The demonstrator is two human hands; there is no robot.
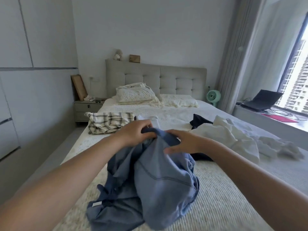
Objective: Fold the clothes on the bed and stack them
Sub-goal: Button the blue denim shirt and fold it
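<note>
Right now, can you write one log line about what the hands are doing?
step: folding | left hand: grips blue garment at top | right hand: fingers spread on it | folded: plaid garment | waiting: white garment

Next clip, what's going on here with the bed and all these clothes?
A person is lifting a blue garment off the bed. The left hand grips its top edge; the right hand rests spread-fingered against the fabric beside it. It is still crumpled. A plaid garment lies at the far left, and white clothes and a dark piece wait unfolded on the right.
</note>
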